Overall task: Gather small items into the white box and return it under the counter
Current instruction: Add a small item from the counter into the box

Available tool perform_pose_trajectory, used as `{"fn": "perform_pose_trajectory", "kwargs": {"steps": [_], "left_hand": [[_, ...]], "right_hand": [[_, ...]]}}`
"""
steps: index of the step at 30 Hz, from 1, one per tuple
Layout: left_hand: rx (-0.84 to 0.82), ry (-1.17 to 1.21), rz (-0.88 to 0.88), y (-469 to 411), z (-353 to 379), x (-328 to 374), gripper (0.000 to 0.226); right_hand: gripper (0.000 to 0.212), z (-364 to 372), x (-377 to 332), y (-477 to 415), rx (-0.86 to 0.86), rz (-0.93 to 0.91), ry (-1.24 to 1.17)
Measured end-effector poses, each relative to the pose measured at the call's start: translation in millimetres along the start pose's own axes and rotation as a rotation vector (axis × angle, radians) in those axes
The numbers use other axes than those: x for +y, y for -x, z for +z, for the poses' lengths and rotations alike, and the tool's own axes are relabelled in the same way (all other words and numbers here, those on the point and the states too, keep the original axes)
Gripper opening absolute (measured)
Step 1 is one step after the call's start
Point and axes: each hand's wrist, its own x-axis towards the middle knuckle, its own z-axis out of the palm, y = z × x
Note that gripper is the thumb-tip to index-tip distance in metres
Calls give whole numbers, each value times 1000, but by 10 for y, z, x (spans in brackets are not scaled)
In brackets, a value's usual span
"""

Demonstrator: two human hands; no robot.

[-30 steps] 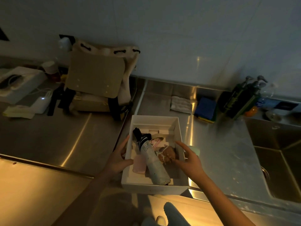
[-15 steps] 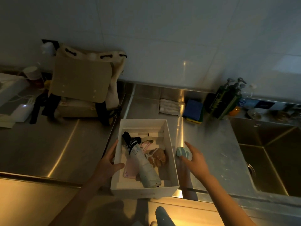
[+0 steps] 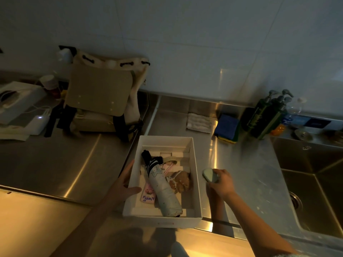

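The white box (image 3: 197,184) sits on the steel counter, its near end jutting over the front edge. Inside lie a folded pale umbrella (image 3: 163,188), a pink packet (image 3: 148,196), a brown furry item (image 3: 181,181) and a small beige piece (image 3: 169,159). My left hand (image 3: 123,184) grips the box's left wall, thumb over the rim. Just right of the box, my right hand (image 3: 220,183) holds a small pale green rounded object (image 3: 208,174) slightly above the counter.
A beige backpack (image 3: 101,98) stands at the back left, beside a white charger and cables (image 3: 37,122). Behind the box lie a white cloth (image 3: 199,122) and a blue sponge (image 3: 227,127). Dark pump bottles (image 3: 263,117) and a sink (image 3: 311,182) fill the right.
My right hand moved off the box's right rim to the counter beside it and closed on the small green object. The left hand stayed on the box's left wall.
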Motion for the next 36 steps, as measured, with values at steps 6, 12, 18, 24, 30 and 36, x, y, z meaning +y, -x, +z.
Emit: {"fn": "perform_pose_trajectory", "kwargs": {"steps": [6, 12, 18, 24, 30, 36], "left_hand": [[5, -30, -14, 35, -25, 23, 94], [-25, -19, 0, 46, -52, -21, 96], [-22, 0, 6, 42, -54, -31, 96], [-8, 15, 29, 46, -29, 4, 93], [8, 62, 37, 78, 27, 56, 87], [-51, 191, -9, 185, 56, 54, 86]], "right_hand": [[67, 49, -16, -34, 12, 89, -140], [81, 166, -22, -111, -16, 49, -115], [73, 139, -53, -92, 57, 59, -282], [59, -388, -392, -18, 165, -99, -603], [57, -767, -1043, 132, 87, -314, -675], [67, -394, -1477, 273, -171, -530, -446]]}}
